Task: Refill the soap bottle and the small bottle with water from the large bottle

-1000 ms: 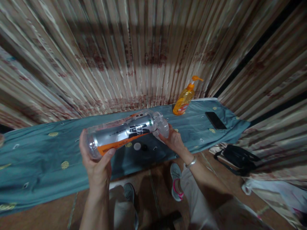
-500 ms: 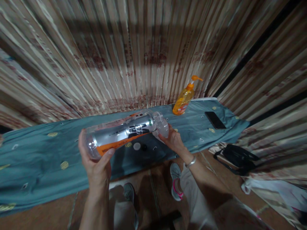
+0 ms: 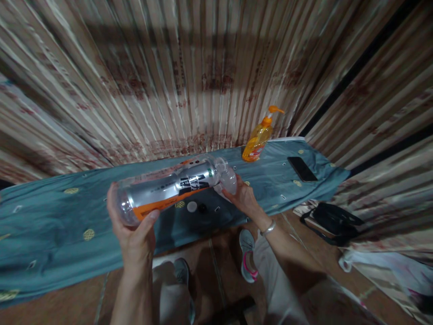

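My left hand (image 3: 133, 234) is wrapped round the base of a large clear plastic bottle (image 3: 162, 192) with a silver and orange label. The bottle lies tilted in the air above the cloth, its uncapped mouth pointing right. At that mouth, my right hand (image 3: 245, 196) grips a small clear plastic bottle (image 3: 229, 181), partly hidden by the fingers. Whether the two rims touch, I cannot tell. Below the large bottle, a white cap (image 3: 192, 206) and a small black cap (image 3: 202, 208) rest on the cloth.
An orange pump bottle (image 3: 257, 142) stands behind, to the right, on the teal patterned cloth (image 3: 61, 225). Farther right lies a black phone (image 3: 302, 169). A pleated curtain (image 3: 152, 90) hangs behind the table. On the tiled floor sits a black bag (image 3: 333, 221).
Both hands keep their holds, and the bottles stay mouth to mouth. The whole view has shifted slightly; hardly anything else differs.
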The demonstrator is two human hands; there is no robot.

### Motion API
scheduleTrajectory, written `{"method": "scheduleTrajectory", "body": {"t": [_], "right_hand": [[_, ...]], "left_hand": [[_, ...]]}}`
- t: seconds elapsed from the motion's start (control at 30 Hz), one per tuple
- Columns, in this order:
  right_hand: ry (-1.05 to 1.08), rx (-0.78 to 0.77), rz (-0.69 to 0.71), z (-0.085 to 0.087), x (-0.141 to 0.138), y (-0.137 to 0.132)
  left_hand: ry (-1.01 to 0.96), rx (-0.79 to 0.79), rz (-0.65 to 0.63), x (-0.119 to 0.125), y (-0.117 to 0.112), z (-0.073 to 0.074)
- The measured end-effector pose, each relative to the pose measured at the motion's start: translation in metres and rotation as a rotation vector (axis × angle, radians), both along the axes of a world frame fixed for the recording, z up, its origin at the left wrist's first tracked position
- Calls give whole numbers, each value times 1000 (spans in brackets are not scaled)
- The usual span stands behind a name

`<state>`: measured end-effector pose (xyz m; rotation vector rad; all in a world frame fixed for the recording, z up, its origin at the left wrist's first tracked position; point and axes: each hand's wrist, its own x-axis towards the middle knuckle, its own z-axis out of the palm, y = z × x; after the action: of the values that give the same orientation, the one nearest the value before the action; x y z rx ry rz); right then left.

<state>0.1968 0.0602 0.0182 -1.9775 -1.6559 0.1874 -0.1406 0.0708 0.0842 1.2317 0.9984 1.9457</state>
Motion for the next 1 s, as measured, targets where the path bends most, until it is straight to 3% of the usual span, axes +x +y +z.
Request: {"method": "scheduleTrajectory", "body": {"t": [0.47, 0.67, 1.0], "right_hand": [[-48, 28, -15, 6, -3, -1], [-54, -33, -29, 8, -5, -1], [-36, 49, -15, -2, -1, 0]], "left_hand": [[1, -16, -19, 5, -4, 6], [34, 0, 12, 4, -1, 6], [33, -15, 7, 4, -1, 4]]}}
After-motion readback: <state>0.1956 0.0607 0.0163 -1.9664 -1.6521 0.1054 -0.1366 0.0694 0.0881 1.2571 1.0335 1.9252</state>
